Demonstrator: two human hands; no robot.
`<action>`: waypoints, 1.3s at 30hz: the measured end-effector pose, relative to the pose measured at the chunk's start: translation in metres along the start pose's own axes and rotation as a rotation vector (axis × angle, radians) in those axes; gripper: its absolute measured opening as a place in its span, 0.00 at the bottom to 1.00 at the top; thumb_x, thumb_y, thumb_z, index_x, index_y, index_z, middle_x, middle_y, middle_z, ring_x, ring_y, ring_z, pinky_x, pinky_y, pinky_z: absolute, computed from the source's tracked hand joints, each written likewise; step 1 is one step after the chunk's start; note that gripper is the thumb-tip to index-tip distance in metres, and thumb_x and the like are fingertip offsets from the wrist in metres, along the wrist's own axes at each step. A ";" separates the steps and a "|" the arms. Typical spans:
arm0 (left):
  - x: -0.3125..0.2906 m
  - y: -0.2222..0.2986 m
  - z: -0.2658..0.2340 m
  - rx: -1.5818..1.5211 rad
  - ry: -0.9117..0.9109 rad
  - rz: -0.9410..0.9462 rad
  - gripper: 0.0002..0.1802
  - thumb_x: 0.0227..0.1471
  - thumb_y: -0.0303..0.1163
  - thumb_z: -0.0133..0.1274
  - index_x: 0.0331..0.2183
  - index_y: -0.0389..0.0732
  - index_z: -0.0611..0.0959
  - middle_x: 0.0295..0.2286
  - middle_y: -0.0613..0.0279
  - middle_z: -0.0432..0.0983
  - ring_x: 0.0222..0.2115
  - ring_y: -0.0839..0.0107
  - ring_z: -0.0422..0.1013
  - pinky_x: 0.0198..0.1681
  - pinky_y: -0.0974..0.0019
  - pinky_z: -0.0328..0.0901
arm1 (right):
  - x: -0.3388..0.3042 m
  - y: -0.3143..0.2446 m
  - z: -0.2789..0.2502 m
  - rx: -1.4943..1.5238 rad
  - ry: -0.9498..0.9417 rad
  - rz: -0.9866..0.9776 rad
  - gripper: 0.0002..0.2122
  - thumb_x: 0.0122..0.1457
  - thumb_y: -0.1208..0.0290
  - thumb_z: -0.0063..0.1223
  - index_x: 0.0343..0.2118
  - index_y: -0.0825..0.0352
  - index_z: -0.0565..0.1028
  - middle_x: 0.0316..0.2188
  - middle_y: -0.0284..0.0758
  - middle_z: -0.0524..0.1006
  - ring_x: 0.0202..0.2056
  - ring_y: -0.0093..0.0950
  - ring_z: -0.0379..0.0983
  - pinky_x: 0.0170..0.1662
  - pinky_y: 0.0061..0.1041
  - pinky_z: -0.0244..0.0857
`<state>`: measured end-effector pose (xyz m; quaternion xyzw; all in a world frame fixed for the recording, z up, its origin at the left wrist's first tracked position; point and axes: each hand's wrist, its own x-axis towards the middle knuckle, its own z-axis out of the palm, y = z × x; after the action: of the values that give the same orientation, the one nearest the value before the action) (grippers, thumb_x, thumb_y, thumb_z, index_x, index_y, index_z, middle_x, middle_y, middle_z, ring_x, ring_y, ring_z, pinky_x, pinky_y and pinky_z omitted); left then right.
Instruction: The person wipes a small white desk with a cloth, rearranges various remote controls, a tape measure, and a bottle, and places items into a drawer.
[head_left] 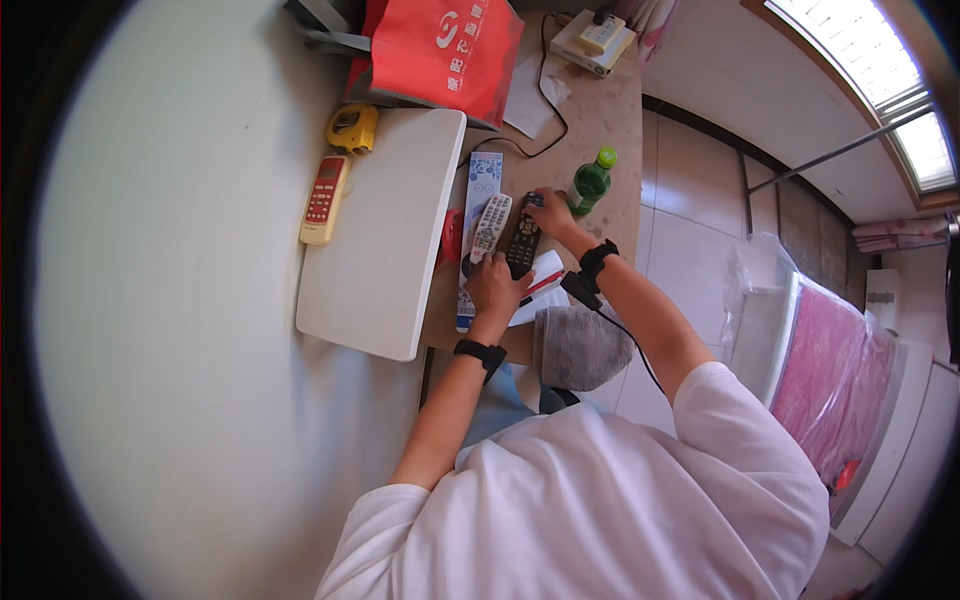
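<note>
While both arms reach up from the lower edge, the right hand (550, 212) has its bent fingers on the upper end of a black remote control (523, 243), which lies slanted on the table (615, 120); whether they clasp it or merely press cannot be told. With that remote as the middle of the dial and 12 at the top, the left hand (497, 287) is at 7 o'clock, fingers at the lower end of a white remote control (491, 225), its grip too hidden to judge. The white remote sits just beside the black one, between 9 and 10, over a long blue-and-white patterned box (486, 170). A green bottle (590, 187) stands near the right hand, between 1 and 2. Toward 5 lie white paper (545, 270) and, farther out, a grey cloth (583, 350) at the table's edge. At 9 is a white board (385, 225); along its far side are a cream-and-red handset (325, 200), between 9 and 10, and a yellow tape measure (353, 128) at 10. A red bag (425, 65) stands at 11, and a pale box (575, 50) rests between 12 and 1. Each wrist wears a black band (480, 357).
</note>
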<state>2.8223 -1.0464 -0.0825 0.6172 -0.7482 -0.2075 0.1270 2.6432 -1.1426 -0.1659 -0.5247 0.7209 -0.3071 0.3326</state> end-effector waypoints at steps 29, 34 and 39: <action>-0.020 0.026 -0.087 -0.368 -0.109 0.043 0.29 0.47 0.39 0.64 0.49 0.40 0.75 0.36 0.59 0.74 0.35 0.63 0.75 0.34 0.61 0.70 | -0.040 -0.069 0.014 0.145 0.073 -0.436 0.27 0.48 0.78 0.55 0.55 0.64 0.67 0.54 0.49 0.65 0.56 0.49 0.61 0.59 0.38 0.56; -0.068 0.015 -0.212 -0.353 0.224 0.127 0.21 0.49 0.34 0.62 0.46 0.40 0.78 0.36 0.62 0.74 0.34 0.67 0.73 0.35 0.63 0.69 | -0.063 -0.109 -0.004 0.251 -0.001 -0.366 0.22 0.49 0.80 0.55 0.50 0.66 0.70 0.48 0.47 0.70 0.50 0.46 0.67 0.54 0.37 0.62; -0.024 -0.089 -0.244 0.161 0.628 0.167 0.29 0.50 0.37 0.62 0.50 0.34 0.73 0.44 0.47 0.70 0.44 0.52 0.69 0.45 0.55 0.68 | -0.084 -0.155 -0.004 0.215 -0.018 -0.583 0.20 0.50 0.79 0.55 0.49 0.68 0.69 0.46 0.47 0.69 0.48 0.45 0.67 0.52 0.37 0.63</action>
<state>3.0135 -1.0744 0.0931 0.5957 -0.7345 0.0638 0.3187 2.7450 -1.1018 -0.0279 -0.6739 0.5005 -0.4594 0.2902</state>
